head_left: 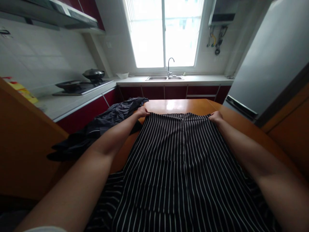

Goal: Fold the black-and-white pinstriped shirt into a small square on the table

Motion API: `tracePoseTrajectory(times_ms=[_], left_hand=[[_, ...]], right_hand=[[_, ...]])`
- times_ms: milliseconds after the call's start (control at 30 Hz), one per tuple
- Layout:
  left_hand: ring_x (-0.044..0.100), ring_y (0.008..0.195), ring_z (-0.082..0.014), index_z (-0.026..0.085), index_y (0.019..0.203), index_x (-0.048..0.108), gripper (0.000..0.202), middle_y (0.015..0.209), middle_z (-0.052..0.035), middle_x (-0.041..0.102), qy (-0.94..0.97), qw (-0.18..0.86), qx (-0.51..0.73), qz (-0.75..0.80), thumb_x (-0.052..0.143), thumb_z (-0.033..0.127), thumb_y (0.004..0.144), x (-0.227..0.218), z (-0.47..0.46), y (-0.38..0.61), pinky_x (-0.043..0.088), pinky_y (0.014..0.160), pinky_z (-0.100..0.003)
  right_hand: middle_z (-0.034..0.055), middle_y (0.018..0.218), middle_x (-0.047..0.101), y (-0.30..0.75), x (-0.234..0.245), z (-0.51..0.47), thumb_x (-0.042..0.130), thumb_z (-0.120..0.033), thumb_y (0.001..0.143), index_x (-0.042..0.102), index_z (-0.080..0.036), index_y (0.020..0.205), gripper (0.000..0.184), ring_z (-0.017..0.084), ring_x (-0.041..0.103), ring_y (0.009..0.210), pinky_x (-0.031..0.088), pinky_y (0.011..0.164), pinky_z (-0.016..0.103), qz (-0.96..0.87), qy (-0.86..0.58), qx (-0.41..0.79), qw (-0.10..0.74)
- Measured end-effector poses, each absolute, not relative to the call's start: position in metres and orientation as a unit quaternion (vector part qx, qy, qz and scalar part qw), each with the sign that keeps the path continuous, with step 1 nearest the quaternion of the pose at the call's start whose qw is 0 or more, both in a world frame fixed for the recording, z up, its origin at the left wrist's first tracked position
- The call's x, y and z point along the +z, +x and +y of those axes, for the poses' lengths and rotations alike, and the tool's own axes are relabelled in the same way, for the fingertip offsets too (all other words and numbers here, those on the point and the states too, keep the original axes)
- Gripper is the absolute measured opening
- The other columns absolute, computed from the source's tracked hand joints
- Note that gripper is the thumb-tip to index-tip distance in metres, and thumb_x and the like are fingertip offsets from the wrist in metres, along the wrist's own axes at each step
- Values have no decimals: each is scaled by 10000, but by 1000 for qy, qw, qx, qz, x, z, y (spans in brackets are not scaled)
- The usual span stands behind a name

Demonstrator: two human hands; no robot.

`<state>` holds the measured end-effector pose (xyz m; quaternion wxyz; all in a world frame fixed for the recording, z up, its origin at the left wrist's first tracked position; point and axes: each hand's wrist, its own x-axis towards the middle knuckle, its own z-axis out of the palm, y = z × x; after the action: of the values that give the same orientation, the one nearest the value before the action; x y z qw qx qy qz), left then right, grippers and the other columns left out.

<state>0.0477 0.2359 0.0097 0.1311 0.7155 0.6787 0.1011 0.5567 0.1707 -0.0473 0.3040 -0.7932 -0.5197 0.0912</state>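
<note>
A black garment with thin white stripes [178, 161] lies spread flat along the orange-brown wooden table [178, 106], reaching from the near edge to the far end. My left hand [142, 112] is closed on its far left corner. My right hand [216, 117] is closed on its far right corner. Both arms are stretched out over the cloth.
A crumpled dark grey garment [101, 127] lies on the table's left side. Beyond it, a counter with a stove, pan and wok [93, 74]. A sink [165, 77] sits under the window. A grey fridge [267, 61] stands on the right.
</note>
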Motion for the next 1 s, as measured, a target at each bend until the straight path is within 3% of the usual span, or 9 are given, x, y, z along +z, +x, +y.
tracePoseTrajectory(times_ms=[100,267,333,467,567,767,867,1000], left_hand=[[681,1008,-268,160,855,762,260,896,-100,755,722,97,113,676,808,382,728,1,248,63,515,862,-262],[693,919,-244,148,846,758,242,874,-84,758,738,101,97,660,838,320,696,-16,259,76,508,824,-243],[691,909,-243,138,842,754,241,882,-97,758,740,97,102,658,836,326,715,-20,262,76,505,824,-250],[682,976,-266,142,892,756,246,974,-126,751,733,76,122,665,792,360,784,-29,258,73,500,878,-291],[648,1086,-280,163,1010,752,282,1088,-136,726,723,50,157,671,723,398,856,-38,246,70,479,963,-321],[570,1188,-302,157,1147,716,322,1209,-160,649,713,25,215,666,615,386,945,-54,225,71,410,1083,-388],[557,1202,-311,151,1137,716,302,1222,-166,633,710,34,228,666,618,364,946,-56,225,73,404,1087,-393],[559,1215,-302,144,1111,717,264,1224,-171,634,704,48,248,664,616,327,949,-57,228,72,395,1095,-381]], right_hand=[[186,1065,739,558,-46,168,710,-96,733,766,-111,998,271,324,692,1033,554,930,404,-494,-819,76,282],[226,1315,631,523,-36,161,629,-179,865,701,-108,1216,365,352,548,1269,444,1072,463,-542,-791,4,284],[198,1225,686,495,-28,162,578,-200,918,717,-103,1172,305,304,606,1185,454,1053,406,-617,-734,36,281],[97,1090,758,433,-16,176,633,-213,905,769,-165,1021,185,213,683,1027,503,931,276,-667,-691,99,261],[120,1108,754,398,-16,188,695,-196,856,761,-152,1013,177,235,689,1043,515,923,298,-659,-701,124,245],[248,1168,696,368,-22,204,734,-161,806,679,-58,1165,377,329,660,1109,537,919,396,-598,-758,143,219],[217,1133,704,363,-20,206,703,-147,817,661,-73,1177,370,310,653,1088,532,905,363,-604,-751,138,228],[135,1245,669,363,-12,198,556,-150,910,614,-173,1274,369,270,609,1150,486,982,346,-648,-706,87,273]])
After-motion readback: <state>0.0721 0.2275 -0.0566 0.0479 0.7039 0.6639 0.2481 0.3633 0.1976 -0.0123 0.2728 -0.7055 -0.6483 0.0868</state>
